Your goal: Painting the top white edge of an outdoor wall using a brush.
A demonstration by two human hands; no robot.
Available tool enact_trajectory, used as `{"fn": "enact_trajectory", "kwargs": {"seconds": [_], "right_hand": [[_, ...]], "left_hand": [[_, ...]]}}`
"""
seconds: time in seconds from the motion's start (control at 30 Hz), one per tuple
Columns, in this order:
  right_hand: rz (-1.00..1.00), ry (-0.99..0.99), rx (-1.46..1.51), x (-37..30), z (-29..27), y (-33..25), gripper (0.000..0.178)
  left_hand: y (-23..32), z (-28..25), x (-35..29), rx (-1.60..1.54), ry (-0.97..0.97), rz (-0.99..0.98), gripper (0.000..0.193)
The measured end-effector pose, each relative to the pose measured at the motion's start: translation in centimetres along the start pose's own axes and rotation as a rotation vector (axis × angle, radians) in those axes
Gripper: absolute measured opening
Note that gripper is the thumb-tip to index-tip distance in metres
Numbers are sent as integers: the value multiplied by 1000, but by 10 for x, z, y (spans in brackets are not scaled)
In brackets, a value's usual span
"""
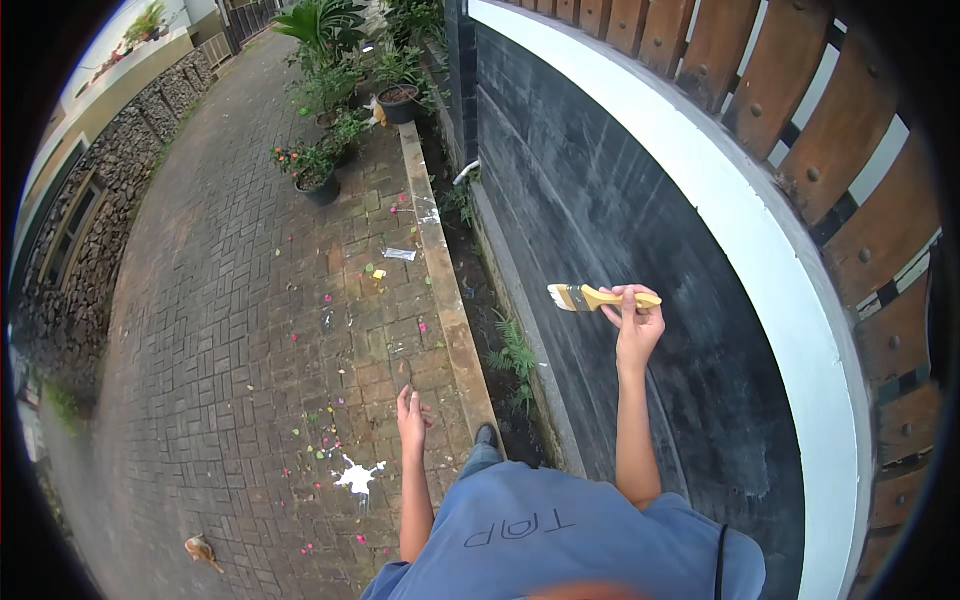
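A paintbrush [592, 298] with a yellow handle and white paint on its bristle tip is pinched in my right hand [638, 328]. The bristles point left, and the brush is raised in front of the dark wall [660, 250]. A white painted band [745, 240] runs along the top of that wall. Over the brick paving hangs my left hand [412, 415], its fingers loosely curled and apart, with nothing visible in them. A splash of white paint [357, 476] lies on the bricks below and left of it.
Brown wooden slats [820, 150] rise above the white band. A concrete curb [447, 290] borders a narrow drain [480, 300] with ferns [515, 352]. Potted plants [318, 186] stand ahead; a flat wrapper [399, 254] and petals litter the paving. An orange-and-white cat [202, 550] is at lower left.
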State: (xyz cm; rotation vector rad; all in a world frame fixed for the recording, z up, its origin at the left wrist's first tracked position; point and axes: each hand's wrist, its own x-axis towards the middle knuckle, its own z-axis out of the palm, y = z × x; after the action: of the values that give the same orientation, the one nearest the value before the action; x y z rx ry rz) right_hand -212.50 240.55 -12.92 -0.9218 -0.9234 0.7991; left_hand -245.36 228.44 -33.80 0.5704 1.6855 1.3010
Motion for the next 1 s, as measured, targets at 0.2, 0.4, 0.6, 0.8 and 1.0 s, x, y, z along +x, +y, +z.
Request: {"fn": "enact_trajectory", "kwargs": {"seconds": [0.2,0.4,0.6,0.8,1.0], "right_hand": [[-9,-106,53,57,71,24,17],[128,-91,-4,78,93,77,16],[153,15,-56,126,114,117,16],[168,76,-100,204,168,167,16],[-10,-140,-180,299,222,161,14]], "left_hand": [[35,-32,54,-16,114,35,51],[21,-55,93,-7,168,-72,51],[35,-18,162,41,104,-119,50],[94,31,262,-24,50,-94,53],[176,75,393,-178,55,15,48]]}}
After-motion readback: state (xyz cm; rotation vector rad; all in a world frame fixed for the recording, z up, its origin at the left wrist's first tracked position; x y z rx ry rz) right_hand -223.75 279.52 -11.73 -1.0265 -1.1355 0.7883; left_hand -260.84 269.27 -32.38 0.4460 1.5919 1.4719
